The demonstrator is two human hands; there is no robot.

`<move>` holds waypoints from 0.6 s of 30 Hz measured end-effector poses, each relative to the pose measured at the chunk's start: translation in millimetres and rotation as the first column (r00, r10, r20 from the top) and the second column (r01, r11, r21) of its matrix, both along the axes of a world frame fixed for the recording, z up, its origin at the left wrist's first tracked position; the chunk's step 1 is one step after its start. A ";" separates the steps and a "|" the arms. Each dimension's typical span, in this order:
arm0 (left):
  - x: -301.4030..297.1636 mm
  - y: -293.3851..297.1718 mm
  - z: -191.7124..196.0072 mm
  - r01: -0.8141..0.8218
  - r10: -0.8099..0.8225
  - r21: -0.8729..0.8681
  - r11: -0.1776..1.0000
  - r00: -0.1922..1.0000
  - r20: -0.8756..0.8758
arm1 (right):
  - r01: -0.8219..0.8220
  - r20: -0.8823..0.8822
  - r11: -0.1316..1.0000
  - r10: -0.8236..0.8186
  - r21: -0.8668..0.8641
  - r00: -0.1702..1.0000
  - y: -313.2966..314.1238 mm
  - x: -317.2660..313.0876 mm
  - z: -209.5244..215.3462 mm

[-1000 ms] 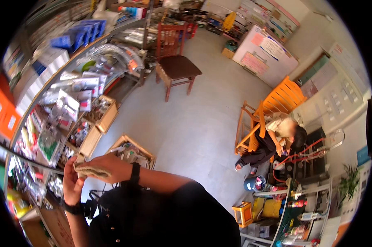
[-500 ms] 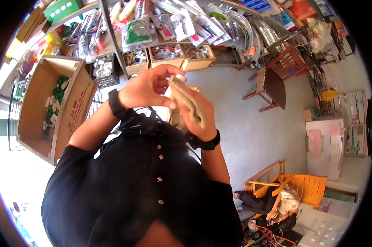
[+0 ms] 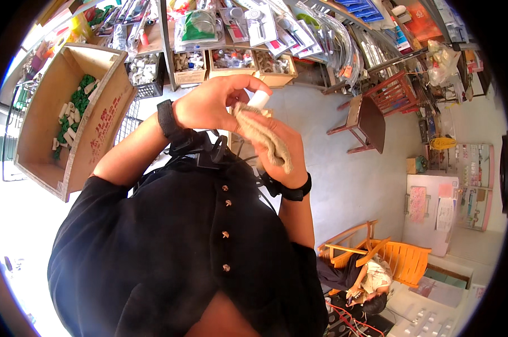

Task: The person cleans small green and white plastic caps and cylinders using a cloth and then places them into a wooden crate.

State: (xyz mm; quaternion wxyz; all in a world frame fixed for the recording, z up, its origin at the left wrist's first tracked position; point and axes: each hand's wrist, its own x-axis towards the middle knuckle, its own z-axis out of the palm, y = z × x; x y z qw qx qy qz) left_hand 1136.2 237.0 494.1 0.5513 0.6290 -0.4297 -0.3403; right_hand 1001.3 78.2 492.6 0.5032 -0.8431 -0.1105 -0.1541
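up close, both hands worked a small white fitting (image 3: 259, 99) with a beige cloth (image 3: 263, 137).
left hand (image 3: 212, 104) pinched the fitting; right hand (image 3: 280, 147) clutched the cloth; a firm pinch would likely wipe best.

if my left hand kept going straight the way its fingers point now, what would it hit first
Probably the small white cylindrical piece its fingertips already pinch, then the right hand with the tan cloth. The left hand points right; depth is unclear.

Grey floor (image 3: 344, 168), dark wooden chair (image 3: 369, 121), hanging-goods racks (image 3: 276, 22), orange chair (image 3: 403, 261).
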 end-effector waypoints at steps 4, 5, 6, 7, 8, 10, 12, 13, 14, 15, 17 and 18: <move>-2.0 -0.1 -19.3 0.006 -0.090 -0.298 0.954 0.959 -0.269 | 0.025 -0.034 0.999 -0.024 0.021 0.999 -3.0 -3.3 7.0; 0.0 2.0 -20.9 0.021 -0.088 -0.274 0.962 0.968 -0.234 | 0.061 0.003 0.997 -0.061 0.052 0.998 -5.6 -1.3 3.0; 1.6 1.3 -20.8 0.013 -0.066 -0.281 0.960 0.981 -0.182 | 0.082 0.009 0.987 -0.084 0.141 0.996 -7.7 -2.0 -1.2; 3.1 0.5 -20.1 0.005 -0.044 -0.288 0.958 0.991 -0.130 | 0.102 0.016 0.968 -0.108 0.228 0.994 -10.1 -3.4 -5.0; 4.3 0.6 -19.5 -0.004 -0.020 -0.294 0.956 0.997 -0.077 | 0.131 -0.012 0.944 -0.134 0.304 0.991 -9.2 -3.3 -6.0; 2.1 1.0 -18.6 -0.033 0.010 -0.277 0.960 0.997 -0.081 | 0.193 -0.075 0.873 -0.179 0.447 0.981 -6.9 -2.0 -7.8; 1.7 3.3 -22.3 -0.069 0.089 -0.182 0.981 0.991 0.102 | 0.174 -0.066 0.931 -0.161 0.322 0.985 -11.4 -0.2 -11.5; -2.5 0.7 -22.1 -0.098 0.113 -0.271 0.957 0.993 0.041 | 0.171 -0.019 0.966 -0.170 0.192 0.985 -12.8 3.4 -15.9; -4.1 -0.3 -20.7 -0.126 0.166 -0.259 0.958 0.976 0.139 | 0.175 -0.018 0.972 -0.175 0.158 0.984 -11.3 3.8 -17.1; -5.1 -0.6 -17.3 -0.155 0.215 -0.249 0.956 0.948 0.236 | 0.181 -0.017 0.976 -0.180 0.124 0.984 -9.9 3.8 -18.5; -6.8 -3.1 -10.6 -0.234 0.346 -0.290 0.928 0.831 0.435 | 0.170 0.036 0.985 -0.171 0.035 0.985 -10.5 5.1 -23.0; -7.3 -3.9 -10.8 -0.254 0.365 -0.283 0.925 0.804 0.470 | 0.176 0.038 0.984 -0.176 0.004 0.984 -10.3 5.0 -22.1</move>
